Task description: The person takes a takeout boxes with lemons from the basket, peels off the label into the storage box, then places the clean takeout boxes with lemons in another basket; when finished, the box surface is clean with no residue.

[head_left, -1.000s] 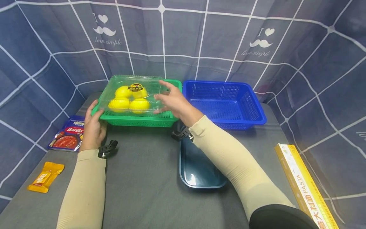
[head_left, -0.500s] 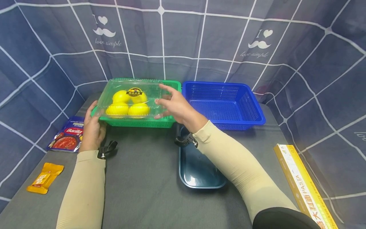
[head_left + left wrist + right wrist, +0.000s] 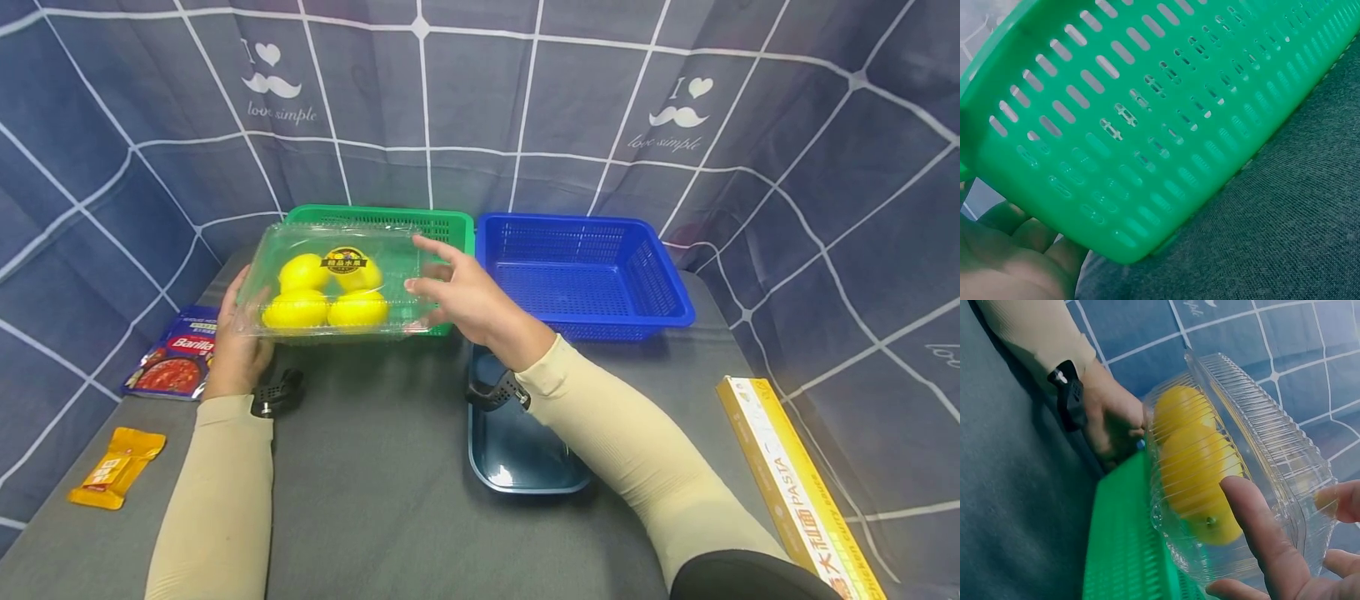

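A clear plastic fruit box [image 3: 337, 279] with several yellow fruits [image 3: 1194, 469] and a black label is tilted above the front of the green basket [image 3: 450, 221]. My right hand [image 3: 472, 296] grips the box's right end, its fingers spread round the corner. My left hand [image 3: 238, 342] holds the left end of the box, its fingers partly behind the clear plastic and right at the basket's corner. In the left wrist view the left palm [image 3: 1010, 256] lies beside the slotted basket wall [image 3: 1147, 125], which hides the fingertips.
A blue basket [image 3: 570, 321] stands right of the green one. A dark blue tray [image 3: 517, 467] lies under my right forearm. At left are a blue Barilla packet [image 3: 180, 354] and a yellow wrapped snack [image 3: 116, 467]. A long yellow pasta box [image 3: 795, 483] lies at right.
The fruit box has moved toward me and slightly left, out over the green basket's front edge. My right hand has come nearer with it; my left hand has barely shifted.
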Tool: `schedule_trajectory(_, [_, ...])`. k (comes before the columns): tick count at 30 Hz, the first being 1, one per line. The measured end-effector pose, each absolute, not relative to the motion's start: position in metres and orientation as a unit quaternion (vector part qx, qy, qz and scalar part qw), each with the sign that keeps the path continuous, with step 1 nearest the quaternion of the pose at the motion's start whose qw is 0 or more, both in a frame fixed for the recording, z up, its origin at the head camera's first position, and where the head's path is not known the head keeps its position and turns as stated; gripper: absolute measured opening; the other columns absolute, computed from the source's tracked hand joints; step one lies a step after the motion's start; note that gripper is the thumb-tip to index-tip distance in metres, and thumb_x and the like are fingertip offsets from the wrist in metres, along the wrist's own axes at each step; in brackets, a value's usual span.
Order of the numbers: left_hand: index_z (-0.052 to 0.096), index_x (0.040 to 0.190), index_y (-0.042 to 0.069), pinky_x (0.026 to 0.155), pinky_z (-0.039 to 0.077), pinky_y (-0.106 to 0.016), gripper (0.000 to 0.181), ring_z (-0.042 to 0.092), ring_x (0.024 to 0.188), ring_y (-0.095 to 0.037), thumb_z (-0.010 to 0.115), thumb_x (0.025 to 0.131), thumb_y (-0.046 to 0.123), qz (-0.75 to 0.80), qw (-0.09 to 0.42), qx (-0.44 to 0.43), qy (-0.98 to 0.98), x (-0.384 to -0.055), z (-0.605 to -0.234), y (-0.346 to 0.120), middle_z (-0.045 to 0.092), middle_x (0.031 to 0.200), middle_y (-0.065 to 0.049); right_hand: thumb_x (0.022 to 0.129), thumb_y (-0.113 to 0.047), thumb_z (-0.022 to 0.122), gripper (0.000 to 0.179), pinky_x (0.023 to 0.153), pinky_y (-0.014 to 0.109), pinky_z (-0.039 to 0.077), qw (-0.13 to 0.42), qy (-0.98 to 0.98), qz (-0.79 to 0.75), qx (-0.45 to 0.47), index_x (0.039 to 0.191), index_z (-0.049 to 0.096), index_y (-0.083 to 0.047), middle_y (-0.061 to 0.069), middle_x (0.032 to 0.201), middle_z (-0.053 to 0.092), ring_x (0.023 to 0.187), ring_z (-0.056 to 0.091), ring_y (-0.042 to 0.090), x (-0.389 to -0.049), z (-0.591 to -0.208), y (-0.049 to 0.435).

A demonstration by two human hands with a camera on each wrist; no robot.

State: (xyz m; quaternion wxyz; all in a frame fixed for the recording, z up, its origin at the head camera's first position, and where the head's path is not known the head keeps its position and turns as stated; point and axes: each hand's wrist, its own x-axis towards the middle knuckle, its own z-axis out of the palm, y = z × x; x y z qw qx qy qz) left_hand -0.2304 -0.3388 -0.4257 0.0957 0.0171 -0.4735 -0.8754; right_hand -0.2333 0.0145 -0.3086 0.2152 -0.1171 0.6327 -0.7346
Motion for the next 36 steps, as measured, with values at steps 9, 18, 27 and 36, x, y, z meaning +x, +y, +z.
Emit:
schedule_trajectory(9, [0.039, 0.161, 0.039, 0.09, 0.055, -0.025, 0.064, 0.049, 0.133, -0.018, 0.069, 0.105, 0.032, -0.801, 0.069, 0.043, -0.594, -0.221, -0.423, -0.344, 0.039, 0.159, -0.002, 0.099, 0.003, 0.07, 0.075, 0.072, 0.049, 0.063, 0.216, 0.643, -0.722, -0.136, 0.161, 0.045, -0.031, 0.015, 0.163, 0.036, 0.124, 0.063, 0.031, -0.215, -0.313, 0.024])
schedule_trajectory(18, [0.031, 0.166, 0.027, 0.099, 0.041, -0.022, 0.067, 0.048, 0.114, -0.009, 0.064, 0.107, 0.028, -0.798, 0.089, 0.04, -0.594, -0.201, -0.394, -0.319, 0.05, 0.142, 0.006, 0.097, 0.003, 0.071, 0.075, 0.072, 0.049, 0.063, 0.227, 0.64, -0.72, -0.139, 0.161, 0.046, -0.029, 0.013, 0.16, 0.04, 0.122, 0.064, 0.033, -0.199, -0.32, 0.033])
schedule_trajectory(27, [0.025, 0.167, 0.029, 0.111, 0.035, -0.022, 0.067, 0.043, 0.133, -0.011, 0.058, 0.109, 0.03, -0.788, 0.08, 0.044, -0.609, -0.187, -0.378, -0.306, 0.043, 0.15, 0.006, 0.098, 0.006, 0.068, 0.076, 0.072, 0.047, 0.063, 0.242, 0.625, -0.726, -0.156, 0.163, 0.043, -0.025, 0.017, 0.161, 0.039, 0.126, 0.059, 0.045, -0.181, -0.325, 0.039])
schedule_trajectory(36, [0.027, 0.168, 0.022, 0.102, 0.046, -0.021, 0.073, 0.048, 0.133, -0.014, 0.066, 0.106, 0.021, -0.814, 0.098, 0.016, -0.572, -0.213, -0.412, -0.333, 0.038, 0.157, -0.005, 0.097, 0.005, 0.072, 0.075, 0.071, 0.05, 0.063, 0.249, 0.631, -0.718, -0.158, 0.16, 0.047, -0.026, 0.016, 0.156, 0.045, 0.118, 0.064, 0.043, -0.165, -0.337, 0.044])
